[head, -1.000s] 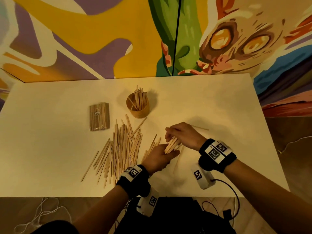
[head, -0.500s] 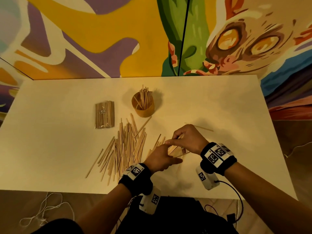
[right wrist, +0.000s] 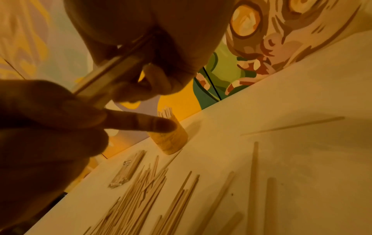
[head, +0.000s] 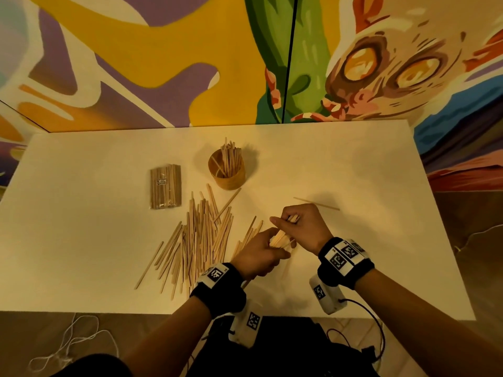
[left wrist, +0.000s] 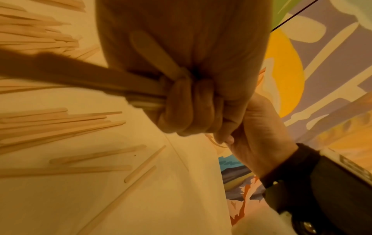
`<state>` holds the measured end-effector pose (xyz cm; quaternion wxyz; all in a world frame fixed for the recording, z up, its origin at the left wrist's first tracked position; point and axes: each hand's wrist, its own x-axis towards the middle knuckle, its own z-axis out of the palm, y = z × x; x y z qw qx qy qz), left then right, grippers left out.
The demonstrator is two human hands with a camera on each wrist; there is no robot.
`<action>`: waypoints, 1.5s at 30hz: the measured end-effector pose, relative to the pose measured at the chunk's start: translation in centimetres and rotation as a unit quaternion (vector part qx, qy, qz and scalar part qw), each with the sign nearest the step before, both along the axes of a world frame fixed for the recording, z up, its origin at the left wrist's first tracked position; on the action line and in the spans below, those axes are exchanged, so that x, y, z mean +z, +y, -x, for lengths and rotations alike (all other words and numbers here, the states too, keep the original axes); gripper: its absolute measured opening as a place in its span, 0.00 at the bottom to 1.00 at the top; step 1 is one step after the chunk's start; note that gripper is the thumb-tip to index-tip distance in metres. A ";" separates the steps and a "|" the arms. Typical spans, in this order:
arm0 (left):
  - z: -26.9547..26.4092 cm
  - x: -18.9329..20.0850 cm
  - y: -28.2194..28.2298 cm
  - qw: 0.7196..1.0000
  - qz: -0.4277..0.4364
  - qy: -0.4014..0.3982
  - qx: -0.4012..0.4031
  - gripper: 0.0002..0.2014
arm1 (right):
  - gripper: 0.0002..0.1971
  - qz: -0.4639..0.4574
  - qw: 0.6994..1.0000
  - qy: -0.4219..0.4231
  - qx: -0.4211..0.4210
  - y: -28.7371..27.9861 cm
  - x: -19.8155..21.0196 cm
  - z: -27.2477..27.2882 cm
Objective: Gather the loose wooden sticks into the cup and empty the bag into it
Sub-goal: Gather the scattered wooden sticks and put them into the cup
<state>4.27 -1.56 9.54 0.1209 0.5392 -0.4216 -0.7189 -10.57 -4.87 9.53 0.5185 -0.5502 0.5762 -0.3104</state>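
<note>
Both hands hold one bundle of wooden sticks just above the table's front middle. My left hand grips its lower end, fingers curled round the bundle. My right hand pinches the upper end. A pile of loose sticks lies fanned out to the left of the hands. The brown cup stands behind the pile with several sticks upright in it. The clear bag of sticks lies flat to the left of the cup.
One stray stick lies on the white table just behind my right hand, and a few more lie under the hands. A painted wall runs along the table's far edge. Cables hang below the front edge.
The hands have stayed over the same spot, with my right hand shifting its pinch further up the bundle while my left hand keeps its grip. The pile, cup and bag are unmoved.
</note>
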 end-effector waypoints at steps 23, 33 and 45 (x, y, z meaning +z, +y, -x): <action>0.0 0.1 0.2 0.990 -0.093 0.109 -0.002 0.12 | 0.22 -0.082 0.990 -0.013 -0.117 -0.6 -3.3 0.9; -2.5 -0.1 1.2 0.965 -0.187 0.139 0.121 0.28 | 0.23 -0.127 0.973 -0.021 -0.193 -0.7 -5.0 2.4; -1.6 -1.8 1.3 0.925 -0.192 0.151 0.290 0.31 | 0.22 -0.085 0.988 -0.037 -0.124 -0.9 -3.8 1.3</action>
